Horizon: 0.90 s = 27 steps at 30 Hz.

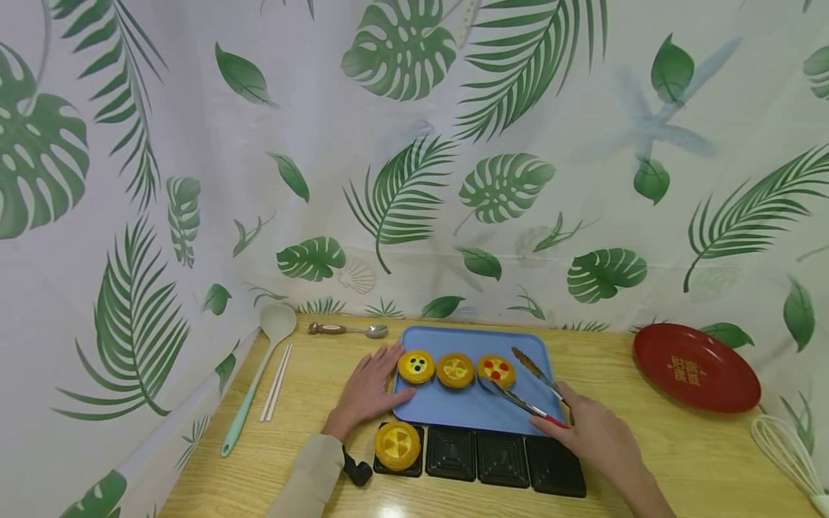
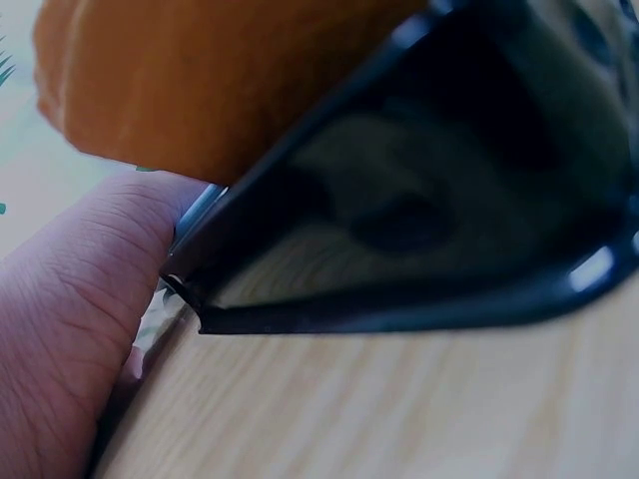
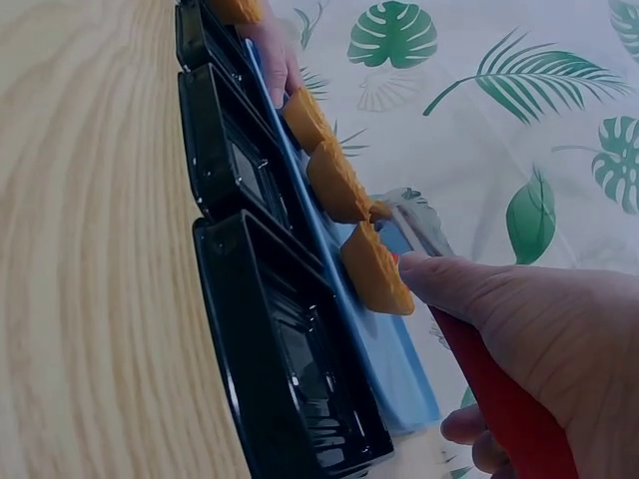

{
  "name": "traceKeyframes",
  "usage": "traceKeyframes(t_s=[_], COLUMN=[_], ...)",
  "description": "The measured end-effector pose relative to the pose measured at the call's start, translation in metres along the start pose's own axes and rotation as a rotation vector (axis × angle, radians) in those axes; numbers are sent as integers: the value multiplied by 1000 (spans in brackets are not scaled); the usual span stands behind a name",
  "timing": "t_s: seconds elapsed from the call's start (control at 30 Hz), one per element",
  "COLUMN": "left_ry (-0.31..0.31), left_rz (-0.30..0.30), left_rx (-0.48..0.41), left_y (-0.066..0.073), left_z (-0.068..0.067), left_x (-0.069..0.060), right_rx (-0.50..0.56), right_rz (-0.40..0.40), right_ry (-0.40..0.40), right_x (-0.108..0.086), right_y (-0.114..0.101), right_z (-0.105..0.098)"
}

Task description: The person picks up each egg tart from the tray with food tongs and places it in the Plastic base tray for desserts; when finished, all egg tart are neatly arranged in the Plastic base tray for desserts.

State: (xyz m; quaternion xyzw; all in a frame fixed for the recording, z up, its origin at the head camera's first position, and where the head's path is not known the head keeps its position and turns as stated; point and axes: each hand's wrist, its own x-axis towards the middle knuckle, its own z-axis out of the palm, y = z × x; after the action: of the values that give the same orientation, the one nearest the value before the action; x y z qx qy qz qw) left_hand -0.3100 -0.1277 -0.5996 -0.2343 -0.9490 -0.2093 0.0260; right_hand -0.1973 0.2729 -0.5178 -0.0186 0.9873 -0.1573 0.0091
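Far left, a mint-handled ladle [image 1: 277,325] is laid along the edge of the worktop [image 1: 311,388], close by the leafy curtain [image 1: 401,180], so things are a bit tight there. Pale chopsticks [image 1: 276,383] are parked just beside it, and bare wood can be seen from there over to the left hand [image 1: 369,385], with a small spoon [image 1: 337,329] set further back. That hand's grip is slack, fingers stretched out at the left edge of the blue tray [image 1: 453,411], thumb just beside a dark-dotted tart [image 1: 416,367]. Nearer, a bigger-looking tart [image 1: 398,445] is seated on the leftmost of four black moulds [image 1: 501,458], lined up along the tray's near edge. Up on the tray, a yellow-topped tart [image 1: 455,370] is followed by the red-dotted tart [image 1: 496,370], which is bracketed by the spread tongs [image 1: 518,401]; whether it's touched can't be told. The tongs' red handles are clasped in the right hand [image 1: 599,432], so the red-dotted tart is placed ahead and left of that grip. Some worktop is left between hand and red plate [image 1: 725,374], which is marked with gold Chinese characters, too fuzzy to be read for sure. Far right, a whisk [image 1: 793,457] is cut off by the frame.
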Motion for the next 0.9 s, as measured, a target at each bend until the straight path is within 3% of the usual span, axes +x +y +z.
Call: traceKeyframes(t_s=[0.9], left_ry=[2], left_rz=[-8], left_rx=[10], left_y=[-1], left_z=[2], left_x=[1], right_rx=[5], right_rz=[24], right_ry=[-49], right_x=[12], right_y=[1], right_z=[13])
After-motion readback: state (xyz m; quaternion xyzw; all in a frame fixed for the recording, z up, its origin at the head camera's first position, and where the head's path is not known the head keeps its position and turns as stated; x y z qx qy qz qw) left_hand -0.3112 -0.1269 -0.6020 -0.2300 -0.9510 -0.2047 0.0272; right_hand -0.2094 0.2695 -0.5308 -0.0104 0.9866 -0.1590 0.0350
